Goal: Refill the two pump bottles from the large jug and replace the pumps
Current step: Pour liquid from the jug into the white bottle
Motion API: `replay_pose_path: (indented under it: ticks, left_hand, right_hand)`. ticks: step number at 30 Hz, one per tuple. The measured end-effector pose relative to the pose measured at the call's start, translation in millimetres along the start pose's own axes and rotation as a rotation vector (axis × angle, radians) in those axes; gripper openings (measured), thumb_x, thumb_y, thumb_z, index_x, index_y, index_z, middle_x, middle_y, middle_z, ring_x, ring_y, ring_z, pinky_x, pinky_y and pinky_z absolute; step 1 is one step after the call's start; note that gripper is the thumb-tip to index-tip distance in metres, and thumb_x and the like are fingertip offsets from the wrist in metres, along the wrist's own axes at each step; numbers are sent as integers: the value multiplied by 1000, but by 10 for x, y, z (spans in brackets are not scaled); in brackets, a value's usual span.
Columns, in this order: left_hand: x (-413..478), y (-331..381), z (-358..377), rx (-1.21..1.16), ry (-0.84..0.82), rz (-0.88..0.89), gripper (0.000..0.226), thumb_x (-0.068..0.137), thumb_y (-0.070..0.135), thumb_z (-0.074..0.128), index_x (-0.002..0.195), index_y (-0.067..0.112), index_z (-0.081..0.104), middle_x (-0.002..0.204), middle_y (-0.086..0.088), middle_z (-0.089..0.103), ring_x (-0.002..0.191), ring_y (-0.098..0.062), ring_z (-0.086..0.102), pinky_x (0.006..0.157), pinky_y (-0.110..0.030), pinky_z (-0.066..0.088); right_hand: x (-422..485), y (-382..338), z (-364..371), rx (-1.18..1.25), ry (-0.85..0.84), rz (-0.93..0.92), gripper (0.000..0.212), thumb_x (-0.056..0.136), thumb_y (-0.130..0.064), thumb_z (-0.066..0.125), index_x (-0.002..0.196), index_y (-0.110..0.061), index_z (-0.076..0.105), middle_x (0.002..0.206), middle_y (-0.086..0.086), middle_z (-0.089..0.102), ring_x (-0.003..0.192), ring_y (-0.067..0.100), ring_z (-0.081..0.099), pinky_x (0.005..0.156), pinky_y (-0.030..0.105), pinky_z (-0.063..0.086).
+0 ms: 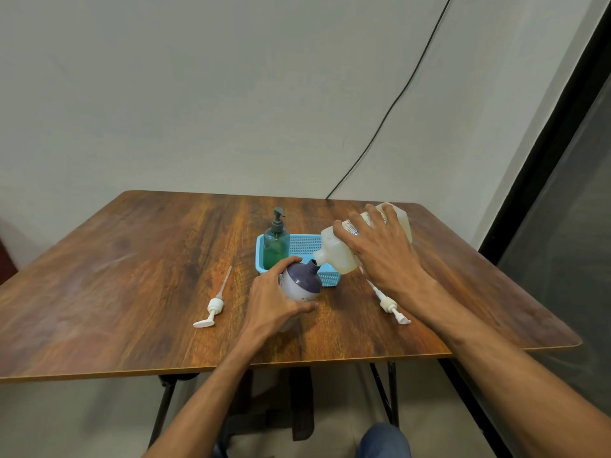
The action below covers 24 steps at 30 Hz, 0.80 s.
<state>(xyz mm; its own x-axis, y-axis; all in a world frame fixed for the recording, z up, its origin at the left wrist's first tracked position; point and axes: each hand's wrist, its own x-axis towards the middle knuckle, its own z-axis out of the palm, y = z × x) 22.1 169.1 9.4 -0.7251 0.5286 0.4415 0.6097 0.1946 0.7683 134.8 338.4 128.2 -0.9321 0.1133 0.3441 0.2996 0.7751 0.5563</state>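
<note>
My left hand grips a round purple and white pump bottle standing on the table, with its neck open and no pump in it. My right hand holds the large pale jug tipped down to the left, its spout right at the bottle's open neck. One white pump lies on the table to the left of the bottle. A second white pump lies to the right, partly under my right forearm.
A green pump bottle with its dark pump on stands in a light blue basket behind the purple bottle. The wooden table ends close to me. A black cable hangs down the wall behind.
</note>
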Motion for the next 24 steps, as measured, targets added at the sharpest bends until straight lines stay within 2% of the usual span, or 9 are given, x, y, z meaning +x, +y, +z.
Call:
replay_pose_path:
  ticks: [4,12,16,18,21,24]
  left_hand:
    - [9,-26,10,-9,6,13,87,54,43,93,131,22,57,126,4,64,112,-9,59,99,-36,53]
    - [21,0,22,-21,11,23,87,53,41,94,130,22,58,125,5,65,110,-8,60,95,-27,54]
    - [15,20,26,-30,13,17,88,55,38,95,132,19,56,127,2,64,112,-11,60,98,-29,52]
    - [9,22,26,-38,14,20,88,54,40,94,131,20,57,126,3,64,110,-9,60,97,-29,52]
    - [3,36,30,-52,8,19,92,48,56,85,129,23,57,124,7,64,106,-3,59,92,-19,50]
    - [3,31,40,-60,4,5,98,45,65,78,131,22,56,126,6,63,110,-6,58,94,-22,50]
  right_hand:
    - [-6,0,17,12,7,1,67,82,-13,71,142,-19,42,140,17,49,130,47,43,108,62,28]
    - [-11,29,87,70,12,23,71,79,-19,77,141,-21,43,141,15,50,130,45,44,109,62,30]
    - [-28,38,143,111,28,45,71,77,-19,78,140,-22,45,141,15,51,129,45,45,109,61,31]
    - [-34,33,180,123,32,54,73,74,-19,80,139,-22,47,139,14,53,128,44,47,107,60,32]
    - [-52,28,236,148,65,70,75,68,-14,82,135,-22,49,133,11,57,123,43,51,102,58,36]
    - [-79,20,282,189,104,86,79,61,-11,84,132,-22,52,127,10,60,118,41,54,98,56,39]
